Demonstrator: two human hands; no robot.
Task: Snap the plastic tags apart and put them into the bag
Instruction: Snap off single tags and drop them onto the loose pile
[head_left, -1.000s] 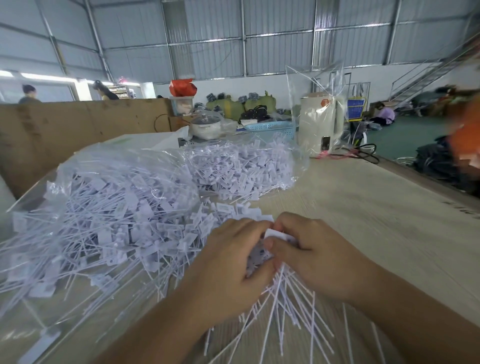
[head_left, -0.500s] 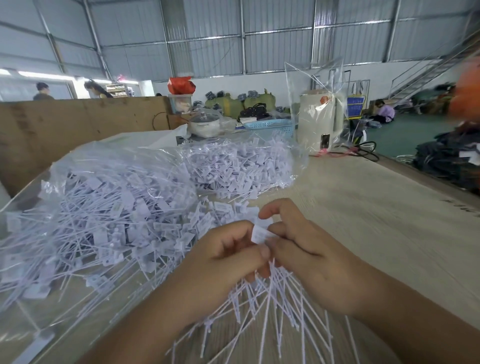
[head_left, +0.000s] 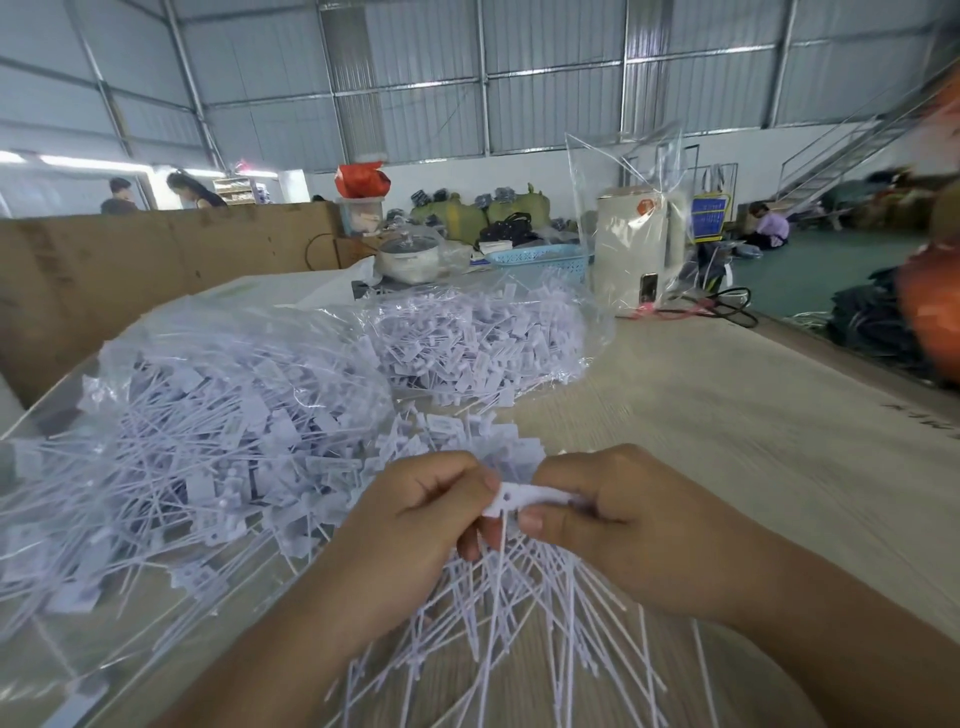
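Note:
Both hands meet low in the middle of the head view. My left hand (head_left: 410, 525) grips a bunch of white plastic tags (head_left: 514, 613) whose long thin tails fan down toward me. My right hand (head_left: 623, 514) pinches the flat head of one tag (head_left: 519, 500) between thumb and forefinger, right beside the left fingers. A large clear bag (head_left: 208, 415) full of loose white tags lies open on the table to the left, touching the bunch. A second clear bag of tags (head_left: 478, 343) lies behind it.
The light wooden table (head_left: 753, 431) stretches right and away. At its far end stand a lidded pot (head_left: 408, 254), a blue basket (head_left: 545, 257) and a white appliance in plastic (head_left: 636, 254) with black cables. A cardboard wall (head_left: 130, 260) stands left. People are in the background.
My right hand has pulled one tag head up and to the right, away from the bunch in my left hand. The bunch has risen slightly off the table.

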